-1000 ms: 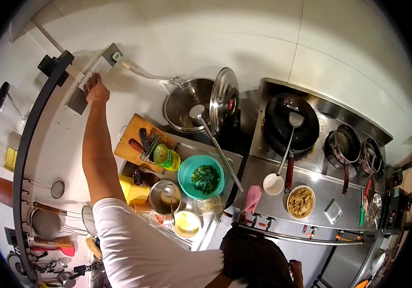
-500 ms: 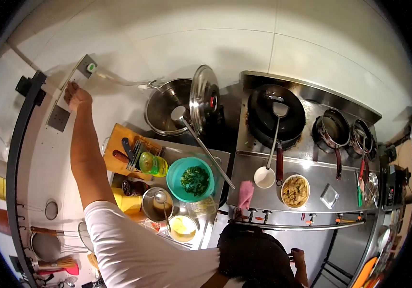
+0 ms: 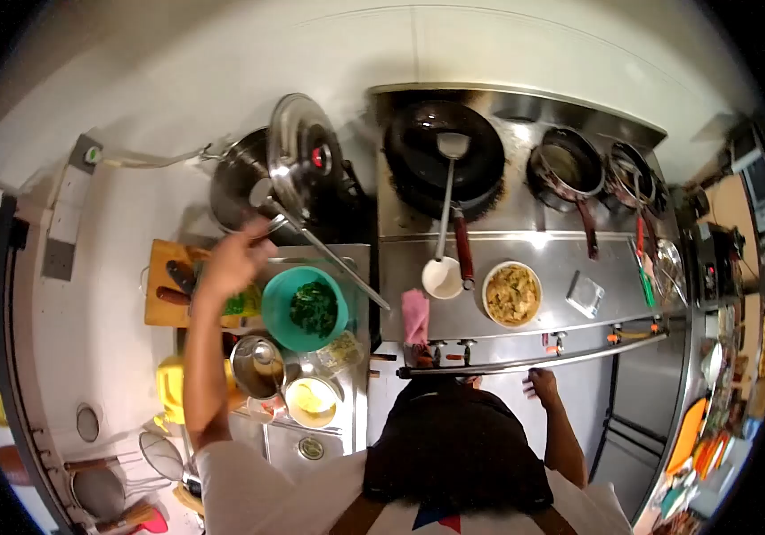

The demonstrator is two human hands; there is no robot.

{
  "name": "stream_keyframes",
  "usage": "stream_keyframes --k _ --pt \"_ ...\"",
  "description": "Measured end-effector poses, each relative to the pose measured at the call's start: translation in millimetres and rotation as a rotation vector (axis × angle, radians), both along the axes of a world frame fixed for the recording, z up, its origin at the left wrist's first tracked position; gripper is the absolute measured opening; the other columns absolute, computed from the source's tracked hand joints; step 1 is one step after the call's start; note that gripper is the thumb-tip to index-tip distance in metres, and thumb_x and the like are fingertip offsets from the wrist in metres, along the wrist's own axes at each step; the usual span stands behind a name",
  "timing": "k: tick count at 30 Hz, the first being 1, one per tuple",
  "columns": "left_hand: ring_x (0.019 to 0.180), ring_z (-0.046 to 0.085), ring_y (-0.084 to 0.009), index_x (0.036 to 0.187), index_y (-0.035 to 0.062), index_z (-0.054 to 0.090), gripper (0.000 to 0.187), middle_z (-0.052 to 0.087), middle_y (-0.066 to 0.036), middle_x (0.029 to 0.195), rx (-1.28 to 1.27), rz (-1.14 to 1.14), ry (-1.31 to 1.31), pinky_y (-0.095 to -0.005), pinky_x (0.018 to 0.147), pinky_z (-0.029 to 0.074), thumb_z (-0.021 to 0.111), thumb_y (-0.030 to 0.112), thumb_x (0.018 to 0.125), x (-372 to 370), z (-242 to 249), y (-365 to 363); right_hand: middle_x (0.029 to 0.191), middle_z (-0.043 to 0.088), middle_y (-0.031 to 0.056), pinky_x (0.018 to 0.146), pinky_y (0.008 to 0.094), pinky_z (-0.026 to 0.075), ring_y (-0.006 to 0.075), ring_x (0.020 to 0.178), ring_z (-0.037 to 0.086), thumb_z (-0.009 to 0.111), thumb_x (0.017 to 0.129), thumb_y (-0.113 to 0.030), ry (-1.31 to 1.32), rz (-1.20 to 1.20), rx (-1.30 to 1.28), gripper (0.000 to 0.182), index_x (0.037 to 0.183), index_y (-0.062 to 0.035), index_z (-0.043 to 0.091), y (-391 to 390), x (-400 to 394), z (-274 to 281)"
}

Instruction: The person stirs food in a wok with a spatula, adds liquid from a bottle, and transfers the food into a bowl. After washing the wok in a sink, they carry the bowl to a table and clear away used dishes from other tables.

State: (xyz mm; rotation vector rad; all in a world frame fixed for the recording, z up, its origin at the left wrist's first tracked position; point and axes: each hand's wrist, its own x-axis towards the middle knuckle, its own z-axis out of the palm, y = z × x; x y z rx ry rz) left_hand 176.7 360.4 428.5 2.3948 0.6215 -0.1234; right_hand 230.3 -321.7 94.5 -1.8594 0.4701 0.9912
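My left hand [image 3: 238,257], blurred by motion, hangs over the left counter between the big steel pot [image 3: 235,187] and the teal bowl [image 3: 277,308] of chopped greens. Its fingers look apart and nothing shows in them. Beneath it are a wooden board [image 3: 161,267] with knives and a partly hidden green bottle [image 3: 241,301]. A long-handled ladle [image 3: 333,259] leans out of the pot, beside its upright lid [image 3: 293,147]. Low by my right side, in front of the stove rail [image 3: 569,361], my right hand [image 3: 541,388] is empty with loosely parted fingers.
On the stove stand a black wok [image 3: 485,165] with a spatula [image 3: 447,201] and smaller pans [image 3: 565,160]. Along its front are a white bowl [image 3: 443,278], a food bowl [image 3: 512,294] and a pink cloth [image 3: 415,316]. Strainers [image 3: 161,455] hang at the left.
My left hand has left the wall socket strip and come down and right over the counter. The view has shifted toward the right. My right hand has risen closer to the stove rail.
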Motion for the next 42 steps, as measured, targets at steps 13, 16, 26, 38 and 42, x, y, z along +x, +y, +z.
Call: stream_keyframes --k 13,16,26,38,42 --pt "0.094 0.064 -0.0253 0.121 0.0 0.053 0.042 0.065 -0.016 0.098 -0.744 -0.301 0.061 -0.0321 0.081 0.048 0.059 0.025 0.089 27 -248 -305 0.086 0.066 0.012 0.05 0.0282 0.05 0.0175 0.061 0.061 0.056 0.087 -0.026 -0.183 -0.313 0.19 0.039 0.114 0.0028 0.058 34 59 10" --pt "0.093 0.063 -0.0278 0.121 0.0001 0.053 0.042 0.064 -0.018 0.097 -0.55 -0.23 0.079 -0.0353 0.08 0.049 0.059 0.025 0.088 67 -264 -323 0.093 0.064 0.0104 0.06 0.0289 0.051 0.0175 0.071 0.059 0.056 0.088 -0.035 -0.189 -0.364 0.156 0.045 0.117 -0.0009 0.056 46 87 14" --pt "0.103 0.057 -0.0333 0.123 -0.0003 0.052 0.061 0.057 -0.021 0.118 -0.809 0.188 -0.031 -0.0377 0.085 0.045 0.039 0.052 0.094 152 -361 -373 0.092 0.06 0.0071 0.061 0.0299 0.049 0.0161 0.074 0.058 0.045 0.091 -0.049 -0.204 -0.459 0.348 0.052 0.117 -0.0058 0.055 94 138 8" --pt "0.108 0.057 -0.0253 0.136 0.0054 0.041 0.07 0.05 -0.014 0.13 -0.972 0.056 0.249 -0.0353 0.085 0.051 0.039 0.059 0.092 118 -251 -414 0.1 0.062 0.0143 0.074 0.0387 0.055 0.0232 0.085 0.063 0.041 0.092 -0.056 -0.191 -0.596 0.39 0.064 0.116 0.0007 0.055 29 63 59" --pt "0.109 0.056 -0.0281 0.139 0.0052 0.038 0.073 0.045 -0.016 0.137 -1.026 -0.084 0.296 -0.0374 0.087 0.048 0.038 0.061 0.092 78 -204 -478 0.1 0.063 0.018 0.072 0.0384 0.055 0.0255 0.086 0.063 0.038 0.093 -0.056 -0.243 -0.672 0.445 0.067 0.117 0.0039 0.056 -47 -7 104"
